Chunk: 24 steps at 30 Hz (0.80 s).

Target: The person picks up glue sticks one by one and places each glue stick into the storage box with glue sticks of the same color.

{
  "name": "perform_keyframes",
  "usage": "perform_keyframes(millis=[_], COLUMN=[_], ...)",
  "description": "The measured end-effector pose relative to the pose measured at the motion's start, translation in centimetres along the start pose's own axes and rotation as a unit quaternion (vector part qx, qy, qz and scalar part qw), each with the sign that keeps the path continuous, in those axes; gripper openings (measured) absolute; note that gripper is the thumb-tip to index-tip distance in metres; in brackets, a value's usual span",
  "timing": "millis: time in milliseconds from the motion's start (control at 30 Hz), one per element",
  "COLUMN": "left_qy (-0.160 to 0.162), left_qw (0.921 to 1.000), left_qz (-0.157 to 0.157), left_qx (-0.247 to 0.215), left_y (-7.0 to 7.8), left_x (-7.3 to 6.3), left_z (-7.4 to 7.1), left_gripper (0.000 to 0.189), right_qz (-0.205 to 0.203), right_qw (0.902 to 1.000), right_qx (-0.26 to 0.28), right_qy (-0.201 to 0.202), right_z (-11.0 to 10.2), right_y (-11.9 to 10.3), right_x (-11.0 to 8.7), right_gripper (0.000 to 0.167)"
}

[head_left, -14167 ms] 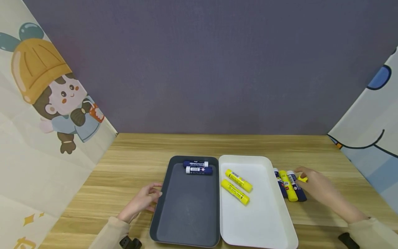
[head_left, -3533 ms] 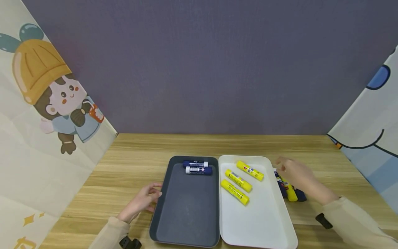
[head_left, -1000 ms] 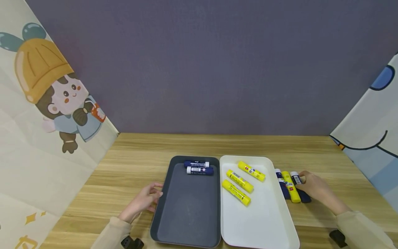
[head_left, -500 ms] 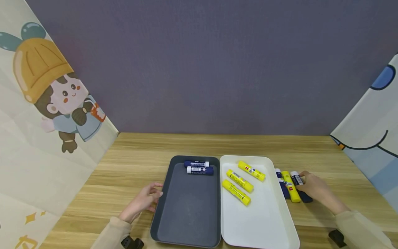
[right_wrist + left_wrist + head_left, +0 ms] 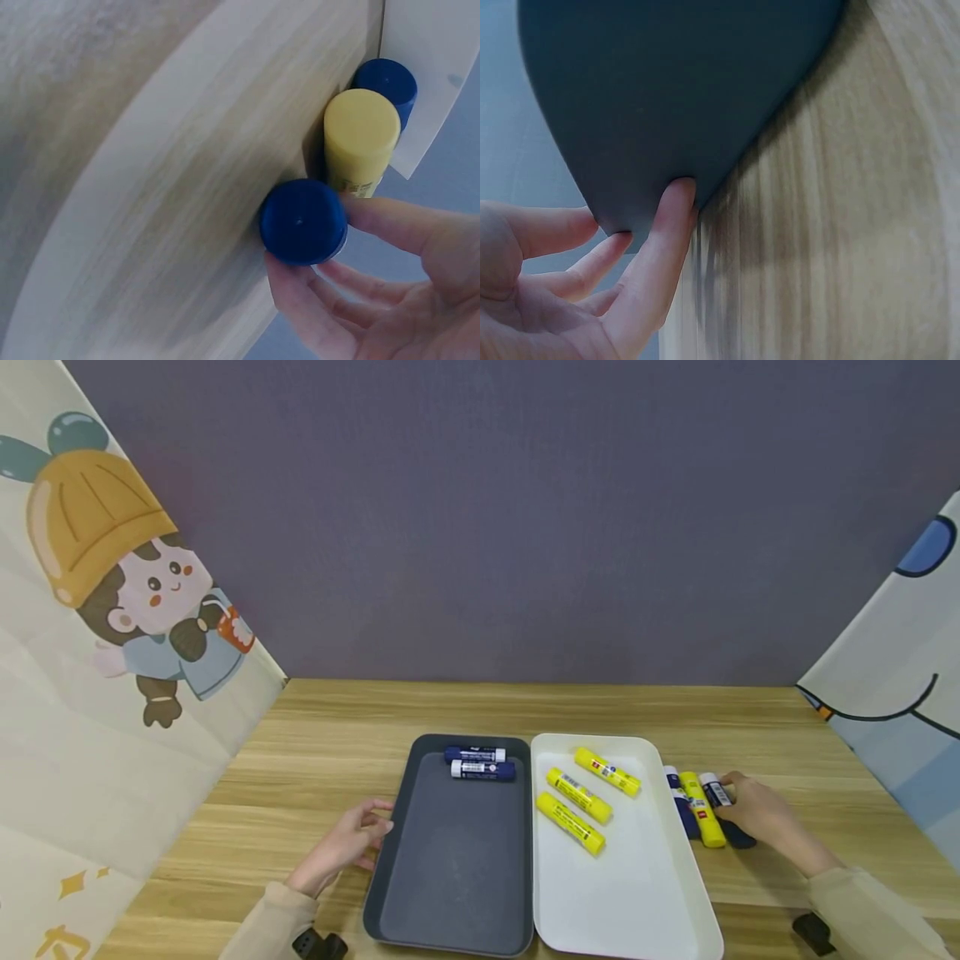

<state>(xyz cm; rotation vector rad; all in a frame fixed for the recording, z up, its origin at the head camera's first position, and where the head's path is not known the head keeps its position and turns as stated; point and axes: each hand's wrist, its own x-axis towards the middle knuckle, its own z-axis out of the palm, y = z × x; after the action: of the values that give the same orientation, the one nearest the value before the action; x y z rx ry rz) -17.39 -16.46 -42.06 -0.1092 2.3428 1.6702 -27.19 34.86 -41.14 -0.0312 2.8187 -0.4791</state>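
In the head view my right hand (image 5: 761,814) pinches a dark blue glue stick (image 5: 738,835) with a white end, the rightmost of three lying right of the white tray (image 5: 697,893). The right wrist view shows thumb and fingers on either side of its blue end (image 5: 303,222). Beside it lie a yellow glue stick (image 5: 703,814) and another blue glue stick (image 5: 682,806). My left hand (image 5: 345,847) touches the outer wall of the dark grey tray (image 5: 450,893); in the left wrist view its extended fingertips (image 5: 676,196) rest against that tray wall.
Two blue glue sticks (image 5: 483,771) lie at the far end of the grey tray. Three yellow glue sticks (image 5: 570,825) lie slanted in the white tray. Both trays stand side by side on the wooden table (image 5: 337,718), before a dark purple-grey panel (image 5: 525,527).
Since the oldest frame, a third yellow glue stick has moved from the right into the white tray. My right hand then came back to the rightmost blue stick. The left hand stays put.
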Motion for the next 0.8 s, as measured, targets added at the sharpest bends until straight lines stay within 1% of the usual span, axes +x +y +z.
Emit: perform_keyframes(millis=[300,600,800], left_qy=[0.005,0.004,0.002], left_qw=[1.0,1.0,1.0], left_qz=[-0.004,-0.004,-0.005], left_qx=[0.002,0.0,0.002], left_y=[0.0,0.2,0.3], left_x=[0.0,0.0,0.0], left_z=[0.1,0.1,0.1], left_gripper=[0.035,0.035,0.035], right_qz=[-0.005,-0.006,-0.01], right_qw=[1.0,1.0,0.9999], right_qx=[0.002,-0.003,-0.006], right_qy=[0.004,0.003,0.005], right_z=[-0.1,-0.9,-1.2], right_y=[0.3,-0.1,0.0], right_x=[0.0,-0.3,-0.2], right_gripper=[0.053,0.054,0.055])
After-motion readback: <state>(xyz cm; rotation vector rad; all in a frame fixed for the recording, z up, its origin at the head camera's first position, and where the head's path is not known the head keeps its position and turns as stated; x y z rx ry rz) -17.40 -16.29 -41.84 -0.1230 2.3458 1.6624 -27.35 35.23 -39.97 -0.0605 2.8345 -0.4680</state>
